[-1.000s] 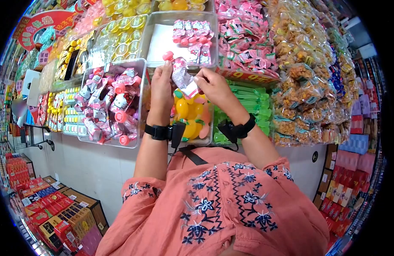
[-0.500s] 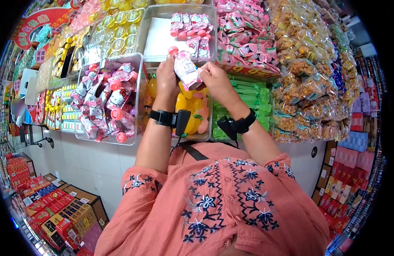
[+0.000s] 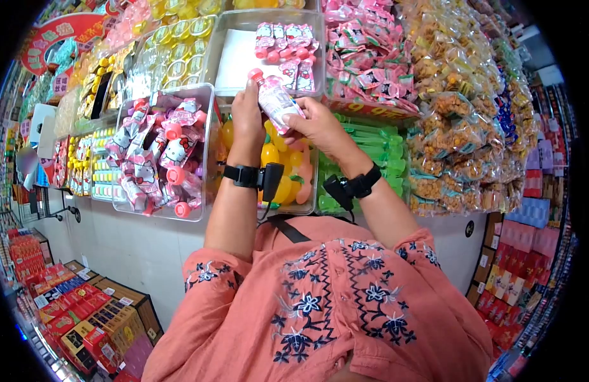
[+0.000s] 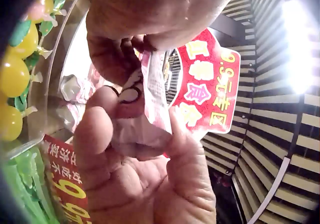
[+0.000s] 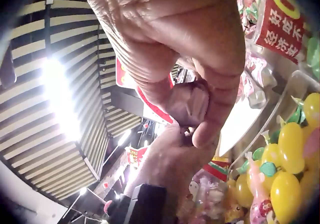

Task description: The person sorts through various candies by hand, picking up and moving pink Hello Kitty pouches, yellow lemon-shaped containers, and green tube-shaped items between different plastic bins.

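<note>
Both hands hold one small pink-and-white pouch [image 3: 278, 105] with a round pink cap [image 3: 255, 74], held tilted above the display bins. My left hand [image 3: 247, 121] grips it along the cap end. At its lower end my right hand [image 3: 323, 127] pinches it, thumb on the printed face. In the left wrist view the crinkled foil [image 4: 155, 101] lies between the two hands, lower palm turned up. Seen from the right wrist, the fingers of my right hand [image 5: 185, 43] curl about the pouch's end [image 5: 190, 103]; the rest is hidden.
Similar pouches lie in a clear bin [image 3: 210, 121] at left and, in neat rows [image 3: 285, 41], in a bin ahead. Yellow fruit-shaped packs [image 3: 285, 184] and green bottles [image 3: 377, 153] sit below the hands. Bagged snacks [image 3: 444, 146] are heaped at right.
The pouch has turned from a crumpled, whitish side to its printed face, its cap rising slightly. My right hand has shifted its fingers, the thumb now lying over the lower end.
</note>
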Demonstrator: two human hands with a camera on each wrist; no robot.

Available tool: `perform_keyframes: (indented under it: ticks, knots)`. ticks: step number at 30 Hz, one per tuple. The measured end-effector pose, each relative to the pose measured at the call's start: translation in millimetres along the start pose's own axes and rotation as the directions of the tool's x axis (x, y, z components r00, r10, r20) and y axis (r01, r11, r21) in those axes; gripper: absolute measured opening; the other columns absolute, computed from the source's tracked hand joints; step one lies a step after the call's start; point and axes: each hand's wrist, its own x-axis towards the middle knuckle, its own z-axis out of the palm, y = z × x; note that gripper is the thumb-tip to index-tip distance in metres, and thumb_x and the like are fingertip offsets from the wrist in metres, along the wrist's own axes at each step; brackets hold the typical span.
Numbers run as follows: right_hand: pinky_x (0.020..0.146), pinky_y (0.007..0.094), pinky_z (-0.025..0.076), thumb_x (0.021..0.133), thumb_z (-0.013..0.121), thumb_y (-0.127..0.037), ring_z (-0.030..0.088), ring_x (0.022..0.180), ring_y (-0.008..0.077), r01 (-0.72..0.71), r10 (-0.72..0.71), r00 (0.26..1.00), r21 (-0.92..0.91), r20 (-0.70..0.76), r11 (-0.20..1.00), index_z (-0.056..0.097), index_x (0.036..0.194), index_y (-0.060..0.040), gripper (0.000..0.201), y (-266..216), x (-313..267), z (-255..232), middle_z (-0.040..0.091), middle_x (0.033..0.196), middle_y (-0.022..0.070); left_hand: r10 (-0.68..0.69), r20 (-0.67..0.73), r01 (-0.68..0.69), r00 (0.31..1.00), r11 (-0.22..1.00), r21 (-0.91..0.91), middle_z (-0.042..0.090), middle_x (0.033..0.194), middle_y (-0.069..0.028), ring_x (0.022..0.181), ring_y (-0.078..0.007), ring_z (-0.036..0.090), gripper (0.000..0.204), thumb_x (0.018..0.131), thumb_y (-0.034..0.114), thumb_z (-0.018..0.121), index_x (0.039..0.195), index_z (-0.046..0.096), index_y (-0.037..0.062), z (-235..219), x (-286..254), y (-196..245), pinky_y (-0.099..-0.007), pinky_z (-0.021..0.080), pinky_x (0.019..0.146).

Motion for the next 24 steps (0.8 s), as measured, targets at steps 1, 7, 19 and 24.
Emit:
perform_keyframes:
  ticks: [1,7,19,24]
  knots:
    - [0.067,0.0278,0.058,0.096,0.064,-0.024,0.067,0.078,0.0132,0.004,-0.004,1.000,0.028,0.000,1.000,0.050,0.117,-0.0004,0.034,-2,1,0,0.065,0.095,0.0092,-0.033,0.026,0.035,0.999,0.997,-0.074,0.055,0.075,0.0001,0.061,-0.0088,0.051,0.031,0.100,0.035,0.057,0.086,0.057,0.0066,5,-4,4,-0.0252,0.041,0.052]
    - [0.070,0.0283,0.057,0.096,0.062,-0.023,0.068,0.081,0.0144,0.088,-0.083,0.996,0.145,-0.041,0.985,0.051,0.117,0.0032,0.036,4,25,-4,0.066,0.098,0.0103,-0.202,0.286,0.145,0.937,0.967,0.211,0.061,0.083,0.0009,0.071,-0.0077,0.056,0.029,0.096,0.034,0.063,0.101,0.063,0.0053,4,-14,10,-0.0232,0.044,0.060]
    - [0.066,0.0279,0.054,0.092,0.059,-0.018,0.066,0.077,0.0151,0.148,-0.205,0.936,-0.208,-0.286,0.967,0.057,0.113,0.0021,0.029,3,69,-36,0.065,0.092,0.0088,0.187,0.213,-0.284,0.959,0.616,0.735,0.065,0.081,-0.0109,0.067,-0.0169,0.065,0.029,0.096,0.025,0.059,0.104,0.056,-0.0023,14,91,0,-0.0318,0.053,0.057]
    - [0.070,0.0303,0.055,0.093,0.057,-0.014,0.068,0.082,0.0190,0.153,-0.244,0.915,-0.285,-0.322,0.946,0.057,0.110,0.0034,0.024,11,80,-46,0.066,0.095,0.0117,0.262,0.273,-0.320,0.926,0.155,0.935,0.062,0.103,-0.0317,0.092,-0.0482,0.063,0.039,0.093,0.031,0.060,0.109,0.055,-0.0038,25,107,-7,-0.0533,0.051,0.079]
